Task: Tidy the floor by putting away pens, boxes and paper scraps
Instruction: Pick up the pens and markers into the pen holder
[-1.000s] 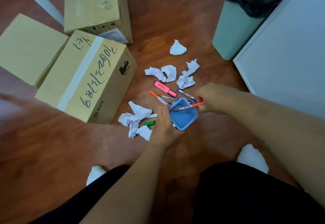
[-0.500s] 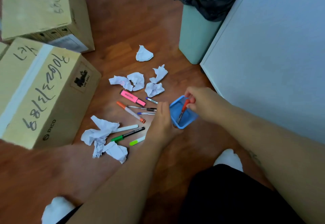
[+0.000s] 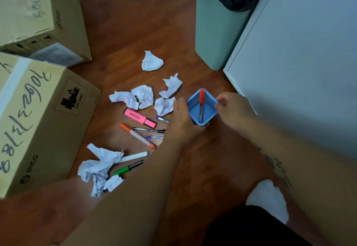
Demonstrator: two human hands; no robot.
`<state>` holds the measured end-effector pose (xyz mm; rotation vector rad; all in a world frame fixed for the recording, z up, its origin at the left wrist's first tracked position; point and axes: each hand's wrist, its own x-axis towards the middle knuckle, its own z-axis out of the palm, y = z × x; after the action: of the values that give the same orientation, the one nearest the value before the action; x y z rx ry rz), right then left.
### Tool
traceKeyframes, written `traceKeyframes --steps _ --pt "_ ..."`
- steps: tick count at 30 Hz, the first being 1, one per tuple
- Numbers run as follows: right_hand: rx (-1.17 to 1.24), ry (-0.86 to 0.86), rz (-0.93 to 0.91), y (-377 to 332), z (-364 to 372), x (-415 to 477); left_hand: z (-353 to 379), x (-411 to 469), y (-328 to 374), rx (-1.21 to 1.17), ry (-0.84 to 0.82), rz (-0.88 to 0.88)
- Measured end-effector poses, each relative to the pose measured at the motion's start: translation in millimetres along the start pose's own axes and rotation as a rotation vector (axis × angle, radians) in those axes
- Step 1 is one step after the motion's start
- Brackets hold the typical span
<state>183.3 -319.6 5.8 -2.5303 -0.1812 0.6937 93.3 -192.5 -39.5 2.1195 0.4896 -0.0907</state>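
Left fingers [image 3: 178,108]: curled round the left wall of the blue cup [image 3: 210,107], gripping it.
Right fingers [image 3: 222,101]: bent at the cup's right corner; touching or pinching the rim, impossible to tell which.
Red pen [image 3: 201,100]: inside the cup, cap up, leaning into the far corner.
Loose pens: pink highlighter [image 3: 140,119], orange marker [image 3: 138,135], two ballpoints [image 3: 148,129], white marker [image 3: 133,156] and green pen [image 3: 125,170], all on the floor [image 3: 202,164] left of the cup.
Paper scraps [image 3: 143,96]: crumpled, scattered around the pens.
Cardboard boxes [image 3: 42,118]: far left, well apart from both hands.
Step in hand, by judgement: filling the cup with pens.
Doing it well: keep the cup upright and steady in the left hand [image 3: 181,124]; send the right hand [image 3: 234,110] to the ballpoints nearest the cup; gather several lying parallel; drop them tip down beside the red pen; leave the scraps for the bin [image 3: 214,33] behind.
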Motion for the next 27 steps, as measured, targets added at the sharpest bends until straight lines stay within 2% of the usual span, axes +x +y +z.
traceKeyframes --steps 7,10,12,14,16,21,23,27 --pt "0.183 -0.025 0.085 21 12 4 -20 -6 -23 0.216 -0.093 0.012" --pt "0.099 -0.041 0.168 40 23 -15 -43 -31 -50 0.38 -0.031 0.016" --pt "-0.041 -0.151 0.203 53 32 -31 -56 -51 -71 0.423 0.021 0.007" --pt "-0.229 -0.317 0.127 52 45 -46 -67 -70 -90 0.442 0.009 -0.042" --pt "-0.324 -0.402 -0.032 41 60 -57 -71 -83 -104 0.472 -0.034 -0.051" --pt "-0.41 -0.246 -0.445 0 102 -53 -62 -105 -115 0.618 -0.205 0.084" --pt "-0.458 -0.196 -0.505 -7 112 -43 -54 -112 -115 0.641 -0.221 0.113" --pt "-0.6 -0.24 -0.484 -1 124 -34 -43 -114 -112 0.672 -0.223 0.117"
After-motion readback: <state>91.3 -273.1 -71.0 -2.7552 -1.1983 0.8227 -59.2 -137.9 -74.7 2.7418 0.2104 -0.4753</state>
